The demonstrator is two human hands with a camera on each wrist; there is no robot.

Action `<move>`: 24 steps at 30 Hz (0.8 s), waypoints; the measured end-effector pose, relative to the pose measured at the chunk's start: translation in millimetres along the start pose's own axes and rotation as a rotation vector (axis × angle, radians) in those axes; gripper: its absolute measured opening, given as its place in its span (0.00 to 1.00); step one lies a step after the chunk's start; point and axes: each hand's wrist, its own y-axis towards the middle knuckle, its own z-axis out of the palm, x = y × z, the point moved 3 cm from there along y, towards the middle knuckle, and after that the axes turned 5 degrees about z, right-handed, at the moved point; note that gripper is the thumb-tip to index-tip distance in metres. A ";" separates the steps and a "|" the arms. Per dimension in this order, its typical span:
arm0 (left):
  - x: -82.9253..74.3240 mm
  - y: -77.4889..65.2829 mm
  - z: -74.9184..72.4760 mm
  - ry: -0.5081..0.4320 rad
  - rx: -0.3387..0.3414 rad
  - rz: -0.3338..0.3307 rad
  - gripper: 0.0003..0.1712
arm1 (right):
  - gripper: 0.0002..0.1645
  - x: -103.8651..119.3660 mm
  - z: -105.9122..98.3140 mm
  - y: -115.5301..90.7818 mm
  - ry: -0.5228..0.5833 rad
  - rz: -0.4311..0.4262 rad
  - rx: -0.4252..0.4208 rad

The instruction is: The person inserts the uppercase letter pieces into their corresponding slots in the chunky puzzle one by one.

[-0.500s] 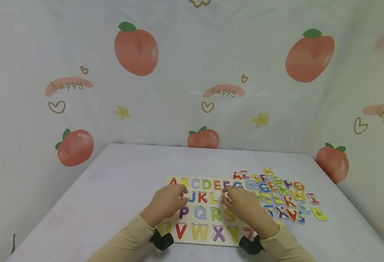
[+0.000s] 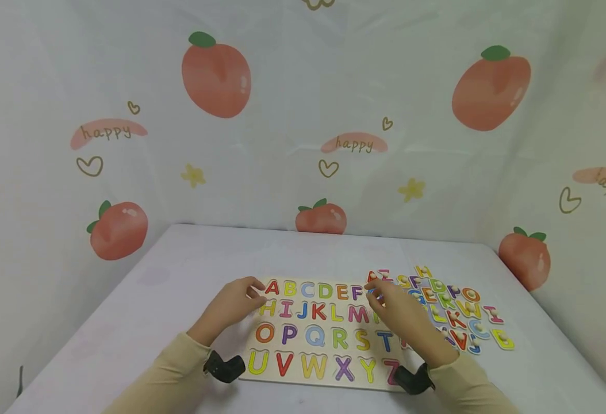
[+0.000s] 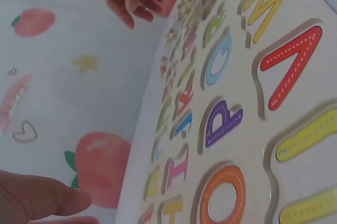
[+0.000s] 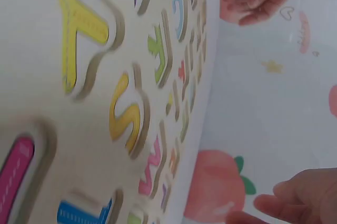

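Observation:
A wooden alphabet puzzle board [image 2: 329, 324] lies flat on the table, its recesses printed with coloured letters A to Z. My left hand [image 2: 233, 303] hovers by the board's upper left corner, near the red A, fingers loosely bent and holding nothing. Over the board's right side is my right hand [image 2: 398, 313], near the F and G recesses, its fingers relaxed and apart from any piece. In the left wrist view the left hand's thumb [image 3: 45, 200] shows beside the board. The right wrist view shows the right hand [image 4: 300, 197] with nothing in it.
Loose knobbed letter pieces lie heaped right of the board, among them an orange O [image 2: 471, 294], a yellow D [image 2: 503, 339] and a yellow H [image 2: 423, 271]. Some are hidden behind the right hand. A white curtain with printed peaches [image 2: 216, 80] hangs behind the table [image 2: 142, 322].
Both hands have moved apart: the left to the left, off the board's letters, and the right to the right toward the loose pieces. The board and pieces have stayed in place.

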 end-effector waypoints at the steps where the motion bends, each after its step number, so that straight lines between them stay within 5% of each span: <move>1: 4.1 0.7 -0.9 -0.021 0.006 -0.019 0.19 | 0.15 -3.8 -2.3 0.8 0.018 0.003 -0.003; 11: 36.2 2.2 6.1 -0.275 0.084 -0.214 0.22 | 0.20 -43.2 -25.0 13.0 0.190 0.076 -0.044; 24: 49.5 -6.6 10.7 -0.368 0.137 -0.253 0.24 | 0.28 -80.8 -38.7 25.0 0.334 0.111 -0.039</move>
